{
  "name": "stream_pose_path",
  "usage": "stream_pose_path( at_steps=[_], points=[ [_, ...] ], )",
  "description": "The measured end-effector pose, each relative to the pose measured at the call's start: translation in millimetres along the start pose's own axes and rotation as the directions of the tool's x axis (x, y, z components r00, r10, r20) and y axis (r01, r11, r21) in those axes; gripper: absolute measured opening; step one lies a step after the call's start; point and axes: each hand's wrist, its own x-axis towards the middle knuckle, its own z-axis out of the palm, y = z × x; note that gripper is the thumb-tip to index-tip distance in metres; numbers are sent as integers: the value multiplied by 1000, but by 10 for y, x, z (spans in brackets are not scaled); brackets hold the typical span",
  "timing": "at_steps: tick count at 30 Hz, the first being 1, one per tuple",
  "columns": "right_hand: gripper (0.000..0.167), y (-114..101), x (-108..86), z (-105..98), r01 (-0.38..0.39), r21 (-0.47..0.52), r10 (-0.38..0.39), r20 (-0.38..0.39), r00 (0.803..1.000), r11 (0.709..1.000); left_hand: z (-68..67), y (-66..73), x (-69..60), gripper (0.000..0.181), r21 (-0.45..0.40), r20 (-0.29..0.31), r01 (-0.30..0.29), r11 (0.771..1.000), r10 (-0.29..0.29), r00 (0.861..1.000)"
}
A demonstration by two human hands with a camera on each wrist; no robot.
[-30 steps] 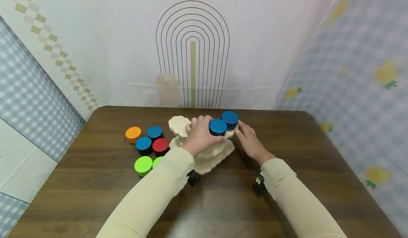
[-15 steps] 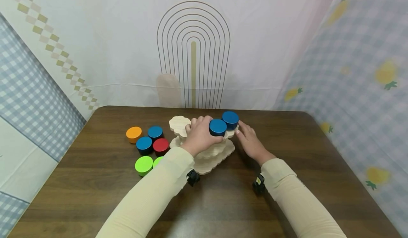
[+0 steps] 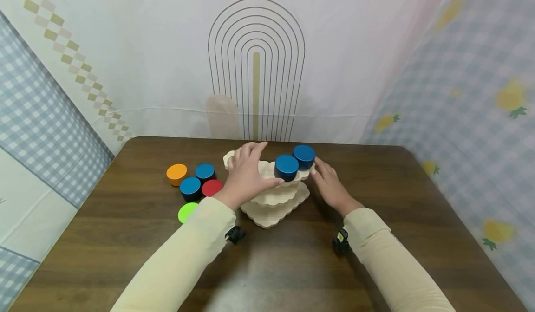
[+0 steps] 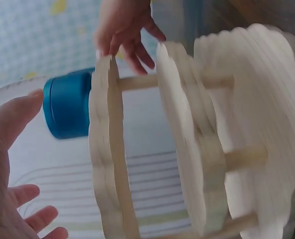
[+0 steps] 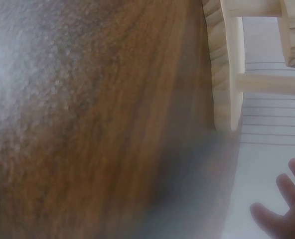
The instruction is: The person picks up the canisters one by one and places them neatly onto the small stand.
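A tiered pale wooden stand (image 3: 273, 196) with scalloped shelves on posts sits mid-table. Two blue round blocks, the front one (image 3: 286, 167) and the rear one (image 3: 303, 156), stand side by side on its top shelf (image 4: 106, 144). My left hand (image 3: 246, 175) is spread at the stand's left, its thumb near the front block and its fingers holding nothing. At the right end of the top shelf, my right hand (image 3: 332, 186) has its fingertips against the shelf edge, beside the rear block. In the right wrist view, its fingers (image 5: 287, 191) are extended.
Left of the stand lie an orange block (image 3: 177, 174), two more blue blocks (image 3: 190, 188), a red block (image 3: 212, 187) and a green block (image 3: 187, 212), partly covered by my left sleeve. Patterned cloth (image 3: 167, 47) hangs behind the brown wooden table (image 3: 284, 275).
My left hand has let go of the front blue block and moved left, its fingers opening out. That block stays on the top shelf. My right hand keeps its place.
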Motion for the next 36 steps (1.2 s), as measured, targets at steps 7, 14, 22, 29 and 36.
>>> stream_pose_path(
  at_steps=[7, 14, 22, 29, 36],
  points=[
    [66, 10, 17, -2, 19, 6, -19, -10, 1000, 1000, -152, -234, -130, 92, 23, -74, -57, 998, 58, 996],
    [66, 10, 27, 4, 15, 8, -14, -14, 1000, 1000, -337, -443, -252, 93, -45, -88, -121, 992, 117, 989],
    [65, 10, 32, 5, 16, 19, -16, -12, 1000, 1000, -490, -652, -378, 93, -52, -82, -133, 990, 128, 988],
    [63, 26, 41, 12, 24, 23, -24, -12, 1000, 999, -583, -801, -447, 91, -55, -42, -72, 996, 69, 997],
    [63, 40, 55, 16, 24, 23, -24, -12, 1000, 999, -637, -1017, -580, 91, -74, -19, -24, 997, 22, 1000]
  ],
)
